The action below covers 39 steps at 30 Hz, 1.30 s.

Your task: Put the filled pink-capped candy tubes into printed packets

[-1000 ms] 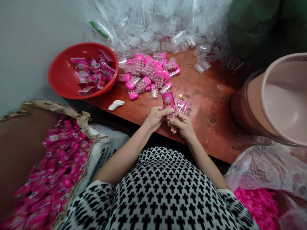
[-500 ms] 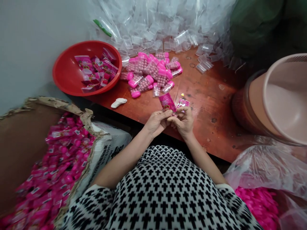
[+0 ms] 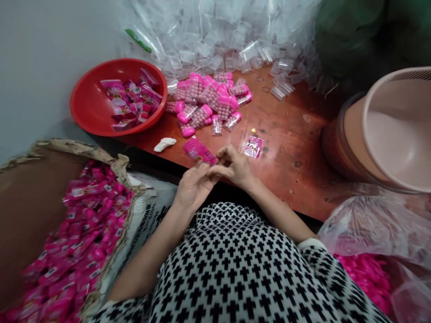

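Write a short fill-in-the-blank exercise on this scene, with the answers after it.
The left hand and right hand are at a ____ packet.
The bowl is ____.
The sachet lies to the ____ of the right hand.
The white lump lies to the ____ of the packet.

Missing words: pink; red; right; left.

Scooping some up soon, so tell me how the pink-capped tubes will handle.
The tubes look stiff, their clear plastic holding its shape. They are probably light for their size. Their smooth sides suggest they may slide or roll on the table when pushed.
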### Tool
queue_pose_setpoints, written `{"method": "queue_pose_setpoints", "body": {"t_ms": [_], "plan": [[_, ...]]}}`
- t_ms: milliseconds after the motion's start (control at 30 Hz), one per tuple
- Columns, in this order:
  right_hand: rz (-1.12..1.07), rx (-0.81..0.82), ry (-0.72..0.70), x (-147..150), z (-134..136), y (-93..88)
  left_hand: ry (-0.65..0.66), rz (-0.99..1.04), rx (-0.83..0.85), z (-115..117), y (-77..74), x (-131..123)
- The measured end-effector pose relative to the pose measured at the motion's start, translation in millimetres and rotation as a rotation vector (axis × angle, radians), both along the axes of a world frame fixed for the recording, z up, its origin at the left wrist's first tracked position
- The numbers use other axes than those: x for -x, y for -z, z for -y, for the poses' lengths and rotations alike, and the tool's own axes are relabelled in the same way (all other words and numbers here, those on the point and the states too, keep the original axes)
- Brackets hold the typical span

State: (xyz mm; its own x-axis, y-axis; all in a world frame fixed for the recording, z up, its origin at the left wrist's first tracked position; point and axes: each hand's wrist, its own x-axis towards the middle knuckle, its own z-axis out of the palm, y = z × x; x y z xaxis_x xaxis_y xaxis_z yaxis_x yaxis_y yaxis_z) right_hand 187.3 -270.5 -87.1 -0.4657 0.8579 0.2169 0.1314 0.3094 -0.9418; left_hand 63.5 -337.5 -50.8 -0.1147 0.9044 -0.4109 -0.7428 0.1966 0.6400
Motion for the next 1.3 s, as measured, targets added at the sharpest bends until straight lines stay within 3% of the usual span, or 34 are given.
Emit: {"method": "queue_pose_setpoints", "body": {"t_ms": [33, 100, 133, 167, 200, 267, 300, 333, 367, 400, 500, 567, 667, 867, 1033, 1133, 1233, 1300], "plan": [[0.02, -0.01, -0.048, 2.6, -1.4, -3.4, -0.06, -0.061, -0.031, 7.3, -5.8, 11.5], [0.023, 0.0, -0.109, 1.4, -5.2, -10.4, -0.3, -0.215, -0.157, 20.6, -18.0, 38.1], [0.001, 0.018, -0.101, -2.7, -8.1, -13.7, -0.463, -0.311, -0.23, 25.0, -22.5, 50.9], [-0.03, 0.041, -0.062, -9.0, -11.6, -16.8, -0.54, -0.405, -0.258, 26.8, -24.6, 61.5], [-0.065, 0.063, 0.002, -17.2, -15.7, -19.6, -0.486, -0.443, -0.231, 25.6, -23.8, 68.5], [-0.123, 0.103, 0.161, -37.1, -24.4, -24.4, -0.539, -0.55, -0.231, 12.7, -12.9, 68.0], [-0.141, 0.113, 0.243, -47.6, -28.3, -26.5, -0.37, -0.612, -0.204, 1.6, -3.6, 60.2], [-0.157, 0.118, 0.315, -57.6, -31.5, -28.2, -0.329, -0.761, -0.219, -12.0, 7.2, 47.9], [-0.172, 0.118, 0.376, -66.9, -33.7, -29.5, -0.173, -0.949, -0.262, -27.2, 18.6, 32.4], [-0.187, 0.118, 0.428, -75.2, -34.9, -30.4, 0.002, -1.15, -0.347, -43.0, 29.7, 15.2], [-0.213, 0.125, 0.531, -93.6, -33.7, -29.2, 0.314, -1.537, -0.538, -83.8, 57.2, -33.5], [-0.209, 0.147, 0.56, -101.2, -31.6, -25.2, 0.415, -1.683, -0.548, -99.0, 70.3, -54.3], [-0.179, 0.188, 0.564, -107.9, -30.5, -16.5, 0.379, -1.777, -0.562, -104.5, 84.4, -65.1], [-0.018, 0.196, 0.564, -107.4, -35.3, 1.4, 0.2, -1.697, -0.682, -100.6, 97.7, -59.3], [-0.095, 0.314, 0.508, -98.3, -42.3, 12.4, 0.119, -1.442, -0.719, -92.7, 86.6, -63.6], [-0.184, 0.364, 0.465, -96.2, -46.4, 7.7, 0.143, -1.079, -0.491, -83.2, 68.8, -65.8], [-0.21, 0.456, 0.387, -94.3, -47.4, -3.6, 0.291, -0.587, -0.165, -75.0, 49.7, -62.0], [-0.186, 0.512, 0.301, -90.8, -47.1, -10.2, 0.383, -0.326, -0.041, -70.4, 40.1, -56.4]]}}
